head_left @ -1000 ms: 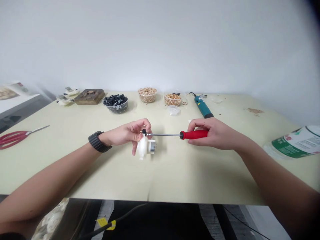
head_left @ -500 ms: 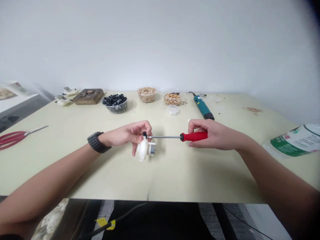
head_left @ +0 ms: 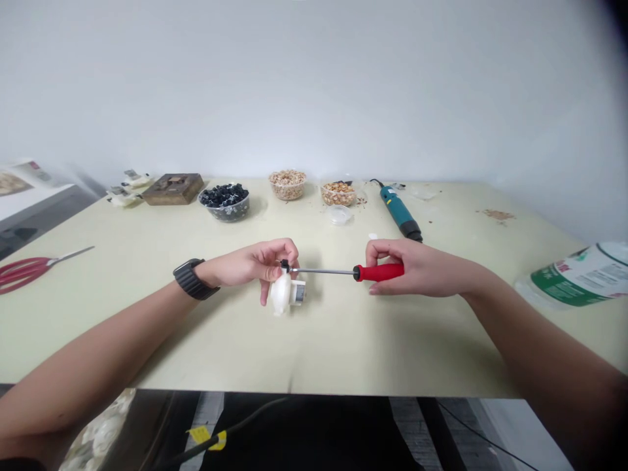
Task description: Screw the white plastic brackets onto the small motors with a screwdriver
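"While you're over by the red-handled scissors (head_left: 29,269), look along the table (head_left: 314,347) to the middle. What's the left hand (head_left: 252,265) doing?"

"It's closed around a white plastic housing (head_left: 280,293), held just above the tabletop or resting on it, I can't quite tell. The fingers curve over the top and the thumb comes down its front. A small black fitting (head_left: 284,264) sits by the fingertips, and a metal end cap (head_left: 299,292) sticks out on the right."

"Is that awkward to hold?"

"I'd guess it's light and stiff, but smooth plastic could slip, and the thin edges might crack if squeezed. I'd take it by the thick body."

"And the screwdriver (head_left: 324,270)?"

"Its steel shaft reaches across to the black fitting, though I can't tell whether the tip is seated. The right hand (head_left: 422,267) is wrapped firmly around the red handle (head_left: 380,273), the natural place to grip. Further right, a plastic bottle with a green label (head_left: 574,278) lies on its side."
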A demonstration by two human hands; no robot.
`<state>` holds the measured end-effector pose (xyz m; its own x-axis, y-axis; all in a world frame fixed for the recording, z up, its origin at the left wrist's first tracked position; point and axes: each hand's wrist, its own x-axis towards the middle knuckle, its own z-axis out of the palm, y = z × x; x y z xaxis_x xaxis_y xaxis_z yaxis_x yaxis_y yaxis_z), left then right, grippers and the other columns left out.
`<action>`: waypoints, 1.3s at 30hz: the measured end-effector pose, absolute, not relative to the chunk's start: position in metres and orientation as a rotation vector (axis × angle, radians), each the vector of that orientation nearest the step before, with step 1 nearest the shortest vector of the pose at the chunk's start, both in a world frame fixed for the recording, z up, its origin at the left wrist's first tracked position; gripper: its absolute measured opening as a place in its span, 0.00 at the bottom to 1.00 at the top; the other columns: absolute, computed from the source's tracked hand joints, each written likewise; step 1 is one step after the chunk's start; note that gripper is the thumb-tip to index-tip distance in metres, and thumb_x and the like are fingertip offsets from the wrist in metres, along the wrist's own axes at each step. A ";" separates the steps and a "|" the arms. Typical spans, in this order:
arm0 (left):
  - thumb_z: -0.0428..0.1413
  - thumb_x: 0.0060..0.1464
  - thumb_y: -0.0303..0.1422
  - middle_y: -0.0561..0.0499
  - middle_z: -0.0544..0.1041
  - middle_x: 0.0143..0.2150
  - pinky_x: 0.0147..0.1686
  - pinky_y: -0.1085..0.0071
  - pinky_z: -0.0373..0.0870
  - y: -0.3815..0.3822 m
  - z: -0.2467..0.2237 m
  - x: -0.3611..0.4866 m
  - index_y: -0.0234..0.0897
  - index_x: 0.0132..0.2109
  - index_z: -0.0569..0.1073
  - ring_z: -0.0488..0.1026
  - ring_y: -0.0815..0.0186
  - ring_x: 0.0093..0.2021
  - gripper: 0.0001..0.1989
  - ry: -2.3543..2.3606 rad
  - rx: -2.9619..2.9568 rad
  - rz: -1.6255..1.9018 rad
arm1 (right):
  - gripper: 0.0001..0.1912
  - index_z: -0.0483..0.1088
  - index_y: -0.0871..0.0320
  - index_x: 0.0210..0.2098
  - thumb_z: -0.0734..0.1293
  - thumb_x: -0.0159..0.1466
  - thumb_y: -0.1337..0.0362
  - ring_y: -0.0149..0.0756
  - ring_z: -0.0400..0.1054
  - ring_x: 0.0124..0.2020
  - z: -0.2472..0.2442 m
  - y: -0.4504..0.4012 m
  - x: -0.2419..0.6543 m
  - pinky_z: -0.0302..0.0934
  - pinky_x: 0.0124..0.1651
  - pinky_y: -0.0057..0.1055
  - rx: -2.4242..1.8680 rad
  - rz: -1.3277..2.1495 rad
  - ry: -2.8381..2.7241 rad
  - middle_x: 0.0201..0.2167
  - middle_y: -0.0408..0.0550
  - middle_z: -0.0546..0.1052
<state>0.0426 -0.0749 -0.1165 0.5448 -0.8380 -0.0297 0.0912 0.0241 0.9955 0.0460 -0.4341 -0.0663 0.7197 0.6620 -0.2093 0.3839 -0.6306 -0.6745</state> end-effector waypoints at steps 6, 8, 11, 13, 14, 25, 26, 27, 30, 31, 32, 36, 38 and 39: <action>0.62 0.66 0.36 0.47 0.74 0.49 0.25 0.75 0.82 -0.075 -0.119 0.043 0.38 0.50 0.67 0.80 0.66 0.35 0.13 -0.711 1.357 -0.819 | 0.19 0.75 0.56 0.42 0.70 0.68 0.45 0.34 0.72 0.30 -0.065 -0.435 0.048 0.67 0.32 0.30 -2.217 0.764 -0.768 0.32 0.47 0.78; 0.61 0.66 0.35 0.48 0.74 0.48 0.25 0.74 0.82 -0.075 -0.119 0.044 0.38 0.50 0.68 0.80 0.67 0.34 0.11 -0.720 1.347 -0.808 | 0.20 0.76 0.56 0.41 0.66 0.71 0.45 0.34 0.72 0.32 -0.064 -0.433 0.048 0.67 0.35 0.30 -2.231 0.755 -0.825 0.33 0.48 0.79; 0.62 0.66 0.34 0.47 0.74 0.48 0.25 0.75 0.82 -0.076 -0.117 0.043 0.37 0.49 0.69 0.80 0.67 0.34 0.11 -0.724 1.334 -0.808 | 0.25 0.73 0.57 0.35 0.61 0.73 0.43 0.32 0.69 0.28 -0.064 -0.429 0.047 0.64 0.32 0.30 -2.236 0.787 -0.849 0.30 0.47 0.77; 0.63 0.65 0.35 0.46 0.75 0.47 0.25 0.76 0.81 -0.077 -0.115 0.041 0.36 0.49 0.69 0.80 0.66 0.34 0.12 -0.709 1.340 -0.838 | 0.23 0.70 0.56 0.36 0.64 0.72 0.43 0.31 0.67 0.26 -0.065 -0.429 0.046 0.62 0.30 0.29 -2.250 0.804 -0.820 0.28 0.45 0.75; 0.63 0.65 0.35 0.46 0.75 0.46 0.25 0.75 0.82 -0.078 -0.114 0.040 0.36 0.49 0.69 0.80 0.66 0.34 0.13 -0.698 1.345 -0.853 | 0.21 0.69 0.56 0.38 0.67 0.69 0.43 0.31 0.66 0.27 -0.065 -0.430 0.045 0.61 0.29 0.28 -2.267 0.790 -0.807 0.29 0.44 0.75; 0.64 0.64 0.37 0.47 0.74 0.47 0.24 0.74 0.81 -0.077 -0.114 0.041 0.37 0.48 0.68 0.80 0.66 0.33 0.14 -0.699 1.352 -0.814 | 0.21 0.74 0.57 0.42 0.71 0.66 0.44 0.35 0.72 0.34 -0.067 -0.431 0.048 0.67 0.37 0.30 -2.192 0.821 -0.742 0.35 0.48 0.78; 0.64 0.64 0.37 0.46 0.74 0.47 0.24 0.74 0.81 -0.077 -0.114 0.041 0.37 0.48 0.68 0.79 0.66 0.33 0.14 -0.696 1.360 -0.815 | 0.22 0.75 0.56 0.44 0.71 0.67 0.44 0.35 0.72 0.35 -0.066 -0.431 0.048 0.67 0.38 0.31 -2.206 0.839 -0.748 0.36 0.48 0.78; 0.64 0.64 0.37 0.46 0.74 0.47 0.23 0.74 0.81 -0.077 -0.113 0.040 0.37 0.48 0.69 0.79 0.66 0.32 0.14 -0.694 1.369 -0.814 | 0.22 0.76 0.56 0.45 0.70 0.67 0.43 0.35 0.72 0.34 -0.065 -0.431 0.048 0.67 0.38 0.31 -2.217 0.857 -0.750 0.36 0.48 0.78; 0.63 0.64 0.37 0.47 0.75 0.46 0.23 0.75 0.80 -0.078 -0.112 0.039 0.37 0.48 0.69 0.78 0.67 0.32 0.13 -0.688 1.405 -0.818 | 0.22 0.76 0.56 0.41 0.67 0.69 0.43 0.33 0.69 0.31 -0.062 -0.431 0.047 0.65 0.35 0.30 -2.234 0.883 -0.764 0.34 0.48 0.77; 0.63 0.64 0.37 0.47 0.75 0.45 0.24 0.75 0.80 -0.078 -0.112 0.038 0.37 0.48 0.69 0.78 0.67 0.33 0.13 -0.684 1.420 -0.819 | 0.22 0.76 0.56 0.40 0.66 0.69 0.43 0.32 0.68 0.29 -0.061 -0.431 0.046 0.64 0.33 0.30 -2.235 0.902 -0.768 0.33 0.47 0.77; 0.63 0.64 0.37 0.47 0.75 0.45 0.24 0.75 0.80 -0.078 -0.111 0.038 0.37 0.48 0.70 0.77 0.67 0.33 0.12 -0.681 1.436 -0.820 | 0.23 0.75 0.56 0.39 0.65 0.70 0.42 0.32 0.68 0.28 -0.060 -0.430 0.045 0.63 0.31 0.29 -2.231 0.932 -0.770 0.32 0.47 0.76; 0.64 0.64 0.37 0.46 0.75 0.45 0.25 0.74 0.80 -0.078 -0.110 0.038 0.37 0.47 0.70 0.77 0.66 0.34 0.12 -0.679 1.461 -0.804 | 0.21 0.69 0.55 0.40 0.69 0.67 0.43 0.30 0.66 0.27 -0.064 -0.429 0.042 0.60 0.29 0.28 -2.228 0.959 -0.750 0.33 0.45 0.75; 0.63 0.64 0.37 0.47 0.75 0.46 0.24 0.74 0.80 -0.077 -0.109 0.038 0.37 0.47 0.70 0.77 0.66 0.33 0.12 -0.692 1.433 -0.811 | 0.23 0.65 0.55 0.40 0.74 0.62 0.45 0.31 0.67 0.27 -0.067 -0.429 0.042 0.59 0.27 0.27 -2.235 0.929 -0.704 0.32 0.43 0.75; 0.63 0.64 0.37 0.47 0.75 0.46 0.24 0.73 0.81 -0.077 -0.108 0.038 0.37 0.48 0.70 0.77 0.66 0.33 0.12 -0.698 1.421 -0.817 | 0.24 0.64 0.55 0.39 0.76 0.61 0.45 0.31 0.67 0.27 -0.068 -0.428 0.043 0.59 0.27 0.27 -2.224 0.922 -0.680 0.31 0.43 0.75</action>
